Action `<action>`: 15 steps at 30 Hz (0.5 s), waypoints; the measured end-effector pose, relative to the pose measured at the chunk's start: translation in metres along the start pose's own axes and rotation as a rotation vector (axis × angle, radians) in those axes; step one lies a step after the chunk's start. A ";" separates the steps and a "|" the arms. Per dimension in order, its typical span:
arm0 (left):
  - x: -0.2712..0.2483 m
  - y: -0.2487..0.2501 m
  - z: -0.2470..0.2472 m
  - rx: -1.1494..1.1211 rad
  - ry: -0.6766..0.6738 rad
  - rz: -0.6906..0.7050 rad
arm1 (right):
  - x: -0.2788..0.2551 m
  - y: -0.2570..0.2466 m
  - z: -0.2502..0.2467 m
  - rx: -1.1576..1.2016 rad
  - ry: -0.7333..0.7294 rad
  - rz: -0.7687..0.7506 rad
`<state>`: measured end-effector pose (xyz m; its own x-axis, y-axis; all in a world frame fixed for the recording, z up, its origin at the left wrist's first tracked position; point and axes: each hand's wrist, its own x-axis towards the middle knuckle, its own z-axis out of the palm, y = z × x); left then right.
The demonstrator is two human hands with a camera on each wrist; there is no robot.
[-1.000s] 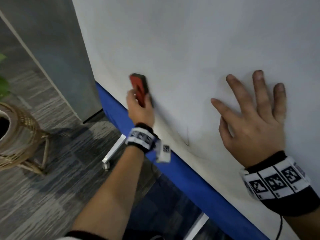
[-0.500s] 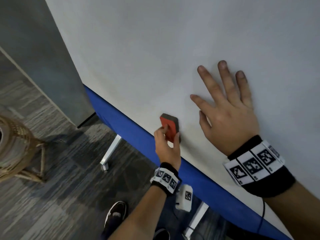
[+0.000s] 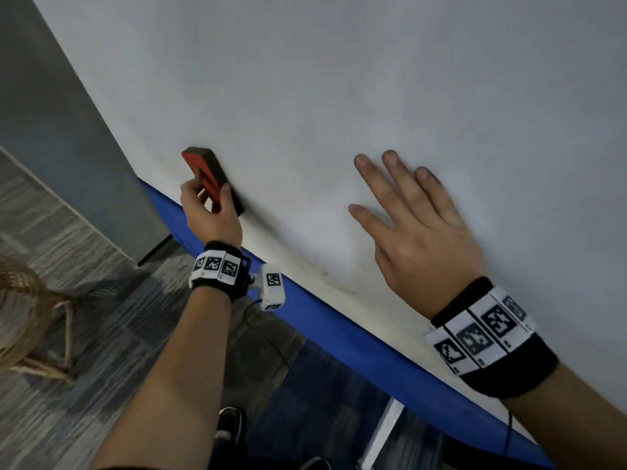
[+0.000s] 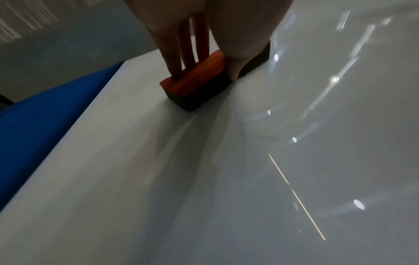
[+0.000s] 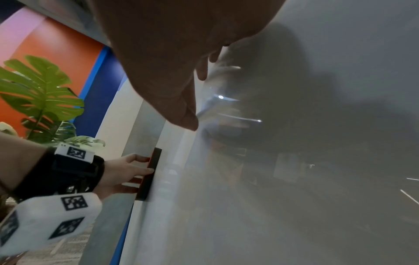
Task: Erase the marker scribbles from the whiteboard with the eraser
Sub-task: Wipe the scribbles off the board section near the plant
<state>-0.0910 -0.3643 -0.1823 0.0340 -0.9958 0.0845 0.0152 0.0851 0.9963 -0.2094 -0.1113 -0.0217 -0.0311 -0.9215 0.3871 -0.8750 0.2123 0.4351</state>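
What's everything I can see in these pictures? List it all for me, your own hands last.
whiteboard: one, white with a blue lower edge, fills most of the head view
eraser: one, orange-red back with dark felt, pressed flat on the board near its lower left corner
wicker stand: one, tan, on the floor at far left
plant: one, green, large leaves, beyond the board's edge
shoe: one, dark, on the grey floor below
left hand: grips the eraser, tagged wristband
right hand: fingers spread flat on the board, tagged wristband
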 end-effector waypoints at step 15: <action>-0.122 0.004 -0.005 0.246 -0.388 0.331 | -0.013 0.021 -0.001 -0.012 0.073 -0.112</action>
<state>-0.0904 -0.2420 -0.1892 -0.3727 -0.8605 0.3473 -0.1684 0.4308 0.8866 -0.2269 -0.0941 -0.0168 0.1024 -0.9136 0.3935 -0.8653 0.1133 0.4883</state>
